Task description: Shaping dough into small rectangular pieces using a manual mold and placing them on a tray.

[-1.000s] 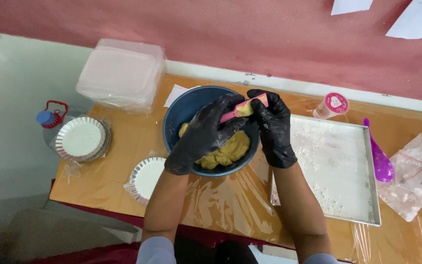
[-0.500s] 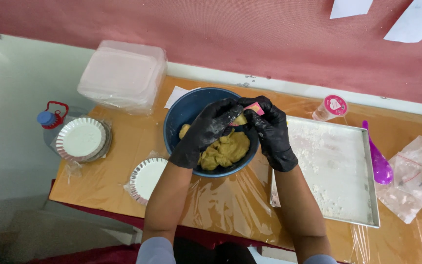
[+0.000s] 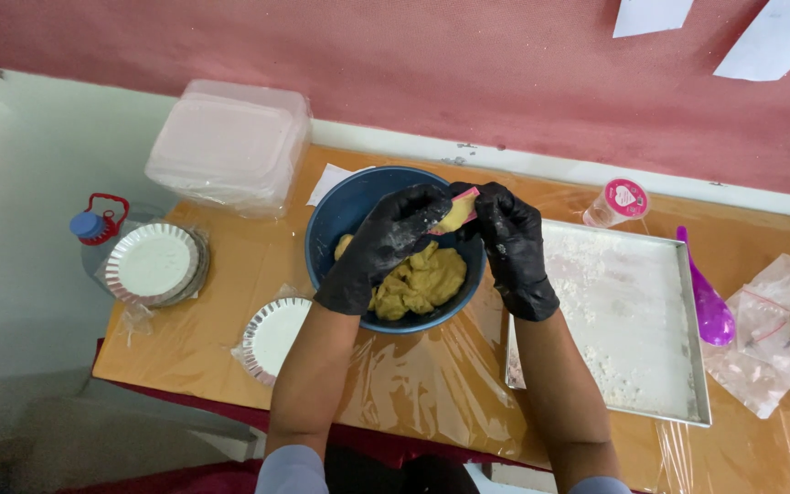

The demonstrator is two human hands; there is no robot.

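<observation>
Single head-worn view, looking steeply down and forward from above person's shoulders. Table point(image 3: 212, 338) fills middle of frame at moderate range; red wall point(image 3: 468, 82) runs along top edge, forearms enter from bottom edge. Blue bowl point(image 3: 345, 210) sits near centre. No second view; nothing shared.

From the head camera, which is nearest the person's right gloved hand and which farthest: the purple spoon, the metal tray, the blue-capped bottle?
Measured from the right hand:
1. Metal tray, just beside that hand on its right, dusted with flour.
2. Purple spoon, beyond the tray's far right edge.
3. Blue-capped bottle, far across at the table's left end, past the blue bowl.
</observation>
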